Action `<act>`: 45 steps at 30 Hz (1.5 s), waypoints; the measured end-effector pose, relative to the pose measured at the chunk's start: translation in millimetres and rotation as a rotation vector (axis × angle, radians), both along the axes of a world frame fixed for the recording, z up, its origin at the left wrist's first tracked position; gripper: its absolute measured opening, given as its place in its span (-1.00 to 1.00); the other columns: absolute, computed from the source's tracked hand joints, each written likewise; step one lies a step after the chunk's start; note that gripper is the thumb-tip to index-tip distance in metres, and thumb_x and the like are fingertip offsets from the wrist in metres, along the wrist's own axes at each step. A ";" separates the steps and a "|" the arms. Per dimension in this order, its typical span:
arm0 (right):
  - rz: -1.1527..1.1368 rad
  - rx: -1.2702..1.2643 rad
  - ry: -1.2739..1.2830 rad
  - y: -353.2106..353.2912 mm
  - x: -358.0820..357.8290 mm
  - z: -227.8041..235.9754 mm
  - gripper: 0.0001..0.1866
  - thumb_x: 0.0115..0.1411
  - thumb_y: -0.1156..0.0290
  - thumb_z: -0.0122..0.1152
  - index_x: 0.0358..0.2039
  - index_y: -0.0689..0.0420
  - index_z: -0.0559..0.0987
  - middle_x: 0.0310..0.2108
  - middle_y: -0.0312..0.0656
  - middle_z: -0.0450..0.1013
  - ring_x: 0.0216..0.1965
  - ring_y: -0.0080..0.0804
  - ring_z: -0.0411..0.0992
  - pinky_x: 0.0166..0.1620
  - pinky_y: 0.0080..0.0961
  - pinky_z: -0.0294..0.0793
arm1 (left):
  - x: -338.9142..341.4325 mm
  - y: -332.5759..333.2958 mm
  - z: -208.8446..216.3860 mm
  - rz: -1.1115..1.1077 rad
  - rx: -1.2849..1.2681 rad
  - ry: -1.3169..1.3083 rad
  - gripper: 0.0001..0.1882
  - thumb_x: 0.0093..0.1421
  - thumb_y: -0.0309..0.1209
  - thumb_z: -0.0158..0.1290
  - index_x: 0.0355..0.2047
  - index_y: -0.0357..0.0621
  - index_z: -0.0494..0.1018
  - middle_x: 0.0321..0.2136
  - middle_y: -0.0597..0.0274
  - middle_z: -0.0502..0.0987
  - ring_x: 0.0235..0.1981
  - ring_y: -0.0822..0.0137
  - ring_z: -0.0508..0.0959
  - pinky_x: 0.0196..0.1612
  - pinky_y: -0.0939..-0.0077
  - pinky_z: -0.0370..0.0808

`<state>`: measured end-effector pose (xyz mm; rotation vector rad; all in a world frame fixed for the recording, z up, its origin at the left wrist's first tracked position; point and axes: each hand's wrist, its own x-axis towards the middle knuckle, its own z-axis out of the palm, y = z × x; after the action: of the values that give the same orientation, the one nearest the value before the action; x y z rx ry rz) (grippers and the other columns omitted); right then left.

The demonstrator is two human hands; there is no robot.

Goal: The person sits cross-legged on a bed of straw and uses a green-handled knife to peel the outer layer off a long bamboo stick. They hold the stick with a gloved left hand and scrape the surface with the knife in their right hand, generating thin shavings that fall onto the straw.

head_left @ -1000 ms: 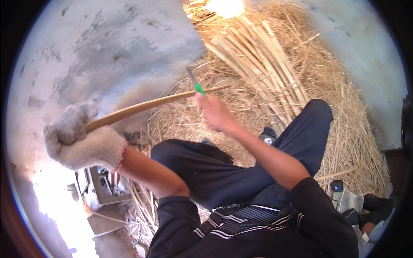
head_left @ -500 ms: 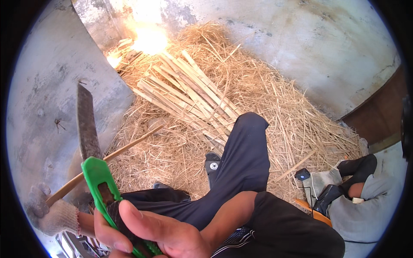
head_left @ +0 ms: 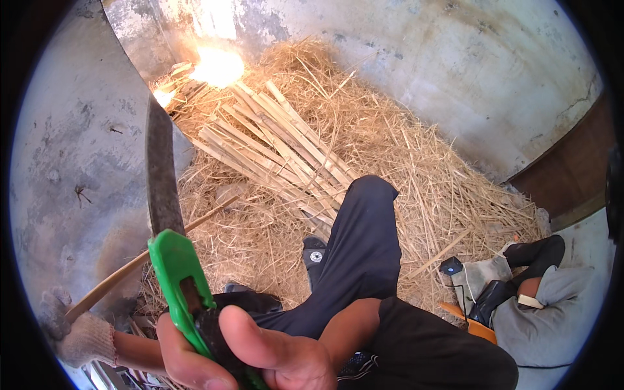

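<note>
My right hand (head_left: 273,351) is bare and wraps round a green-handled utility knife (head_left: 179,270). Its long, dark, worn blade (head_left: 162,169) is extended and points upward, away from me. At the lower left my left hand (head_left: 81,335), in a pale knitted glove with grey fingers, is closed on one end of a thin bamboo strip (head_left: 123,276). The strip slants up to the right and passes behind the knife. Between blade and strip I cannot make out any contact.
Several split bamboo strips (head_left: 286,146) lie bundled on loose straw (head_left: 422,188). A pale wall (head_left: 71,149) rises on the left. Bright sunlight (head_left: 218,67) glares at the back. My bent knee (head_left: 370,195) stands in front. Another person's legs (head_left: 546,305) are at the right.
The knife and my right hand have moved to the right and slightly down. My gloved left hand still grips the strip, almost unmoved. The whole view has shifted a little.
</note>
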<state>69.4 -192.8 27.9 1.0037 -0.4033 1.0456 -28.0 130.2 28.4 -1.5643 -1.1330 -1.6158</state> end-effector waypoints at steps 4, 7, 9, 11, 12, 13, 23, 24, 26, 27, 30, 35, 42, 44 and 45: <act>-0.023 -0.057 -0.051 0.0 7.0 -5.8 -0.45 0.33 -0.26 -0.44 -0.21 -0.05 0.31 -0.70 -0.47 0.10 -0.80 -0.71 -0.02 -0.63 -0.50 0.41 | -1.1 5.7 -8.8 -0.081 -0.011 -0.005 -0.76 0.07 -0.36 0.23 -0.54 -0.34 0.56 -0.64 0.16 0.62 -0.69 0.38 0.60 -0.60 0.53 0.58; -0.041 -0.091 -0.081 0.1 8.4 -6.0 -0.46 0.33 -0.25 -0.43 -0.21 -0.05 0.30 -0.70 -0.47 0.09 -0.80 -0.71 -0.01 -0.62 -0.50 0.41 | 9.8 0.7 -8.9 -0.129 0.110 -0.083 -0.76 0.12 -0.32 0.11 -0.60 -0.18 0.43 -0.68 0.26 0.45 -0.71 0.41 0.46 -0.63 0.53 0.43; -0.051 -0.100 -0.094 -0.1 8.4 -6.2 -0.47 0.34 -0.25 -0.43 -0.21 -0.04 0.30 -0.70 -0.47 0.09 -0.80 -0.71 -0.01 -0.62 -0.50 0.41 | 27.9 -23.5 -1.4 -0.136 0.231 -0.127 -0.74 0.13 -0.27 0.03 -0.65 -0.02 0.31 -0.72 0.37 0.28 -0.73 0.45 0.30 -0.66 0.54 0.27; -0.061 -0.106 -0.101 -0.7 8.5 -5.1 -0.47 0.34 -0.24 -0.42 -0.21 -0.04 0.30 -0.70 -0.47 0.09 -0.80 -0.71 -0.01 -0.62 -0.50 0.40 | 27.9 -25.2 -3.0 -0.158 0.195 -0.135 -0.75 0.14 -0.29 0.03 -0.63 -0.06 0.33 -0.70 0.33 0.31 -0.72 0.44 0.34 -0.65 0.53 0.31; -0.064 -0.106 -0.109 -0.6 8.7 -3.8 -0.48 0.34 -0.24 -0.42 -0.21 -0.04 0.30 -0.70 -0.47 0.09 -0.80 -0.71 -0.01 -0.62 -0.50 0.40 | 24.4 -21.2 -3.7 -0.174 0.169 -0.136 -0.76 0.14 -0.29 0.02 -0.62 -0.08 0.34 -0.68 0.31 0.33 -0.71 0.43 0.36 -0.64 0.53 0.33; -0.065 -0.109 -0.115 0.6 10.2 -2.9 -0.48 0.35 -0.23 -0.41 -0.21 -0.04 0.30 -0.70 -0.47 0.09 -0.80 -0.71 -0.01 -0.61 -0.50 0.40 | 19.6 -14.1 -1.5 -0.200 0.144 -0.141 -0.76 0.15 -0.30 0.02 -0.60 -0.11 0.35 -0.67 0.29 0.35 -0.70 0.42 0.38 -0.63 0.53 0.35; -0.089 -0.158 -0.147 1.5 6.6 -4.0 -0.51 0.36 -0.20 -0.38 -0.21 -0.03 0.29 -0.70 -0.47 0.08 -0.80 -0.71 -0.01 -0.60 -0.50 0.40 | 3.0 22.1 -15.0 -0.429 0.003 -0.212 -0.75 0.21 -0.37 -0.01 -0.49 -0.33 0.46 -0.54 0.11 0.54 -0.61 0.37 0.56 -0.58 0.51 0.53; -0.091 -0.157 -0.149 1.6 6.4 -3.8 -0.51 0.37 -0.19 -0.37 -0.21 -0.03 0.29 -0.70 -0.47 0.08 -0.80 -0.71 -0.01 -0.60 -0.50 0.40 | 2.2 25.8 -15.8 -0.450 -0.007 -0.222 -0.74 0.22 -0.37 -0.01 -0.48 -0.36 0.47 -0.53 0.09 0.56 -0.60 0.37 0.58 -0.57 0.51 0.55; -0.096 -0.160 -0.150 0.1 6.6 -3.2 -0.52 0.37 -0.19 -0.37 -0.21 -0.02 0.29 -0.70 -0.47 0.07 -0.80 -0.71 -0.01 -0.59 -0.50 0.40 | -3.0 32.1 -18.3 -0.508 -0.033 -0.238 -0.73 0.23 -0.39 -0.02 -0.45 -0.40 0.49 -0.50 0.05 0.60 -0.59 0.35 0.61 -0.56 0.51 0.59; -0.099 -0.164 -0.150 0.5 6.4 -4.4 -0.52 0.37 -0.18 -0.36 -0.21 -0.02 0.29 -0.70 -0.47 0.07 -0.80 -0.71 -0.01 -0.59 -0.50 0.40 | -4.3 35.0 -18.7 -0.520 -0.045 -0.241 -0.73 0.24 -0.39 -0.02 -0.44 -0.43 0.50 -0.49 0.03 0.61 -0.58 0.35 0.63 -0.55 0.50 0.61; -0.102 -0.167 -0.151 -0.3 8.6 -4.1 -0.53 0.38 -0.17 -0.35 -0.21 -0.02 0.29 -0.70 -0.48 0.07 -0.80 -0.71 -0.01 -0.59 -0.50 0.40 | 3.7 18.9 -15.3 -0.434 -0.075 -0.222 -0.73 0.25 -0.42 -0.04 -0.40 -0.46 0.50 -0.46 -0.02 0.63 -0.55 0.33 0.65 -0.49 0.48 0.65; -0.115 -0.188 -0.166 -0.5 10.7 -4.2 -0.54 0.39 -0.16 -0.34 -0.22 -0.01 0.29 -0.70 -0.48 0.06 -0.80 -0.71 0.00 -0.58 -0.50 0.39 | 21.1 -22.2 -1.9 -0.280 -0.144 -0.173 -0.74 0.24 -0.45 -0.02 -0.32 -0.52 0.49 -0.45 -0.08 0.62 -0.54 0.31 0.65 -0.44 0.45 0.68; -0.265 -0.573 -0.318 6.2 27.2 -11.1 -0.56 0.40 -0.13 -0.31 -0.22 0.00 0.28 -0.70 -0.48 0.06 -0.80 -0.71 0.00 -0.57 -0.50 0.39 | 57.3 -70.5 12.0 -0.953 -0.147 -0.795 -0.70 0.26 -0.32 -0.07 -0.50 -0.31 0.42 -0.64 0.13 0.40 -0.61 0.26 0.52 -0.41 0.37 0.57; -0.399 -0.962 -0.530 25.2 45.0 -31.3 -0.57 0.40 -0.12 -0.30 -0.22 0.00 0.28 -0.70 -0.48 0.05 -0.80 -0.70 0.00 -0.57 -0.50 0.39 | 79.4 -101.1 26.5 -1.153 -0.108 -0.987 -0.67 0.26 -0.28 -0.08 -0.57 -0.24 0.40 -0.71 0.21 0.33 -0.63 0.24 0.48 -0.41 0.35 0.53; -0.500 -1.203 -0.676 36.5 56.2 -47.7 -0.58 0.41 -0.08 -0.27 -0.21 0.05 0.31 -0.70 -0.43 0.11 -0.80 -0.66 0.05 -0.61 -0.48 0.31 | 74.3 -86.1 20.1 -1.204 -0.087 -0.899 -0.69 0.24 -0.30 -0.14 -0.46 -0.30 0.45 -0.63 0.07 0.45 -0.57 0.17 0.55 -0.37 0.31 0.61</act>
<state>125.6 -156.3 -19.8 -0.5286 -0.4320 0.9022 46.2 44.1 48.5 -1.6973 -0.5491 -3.3196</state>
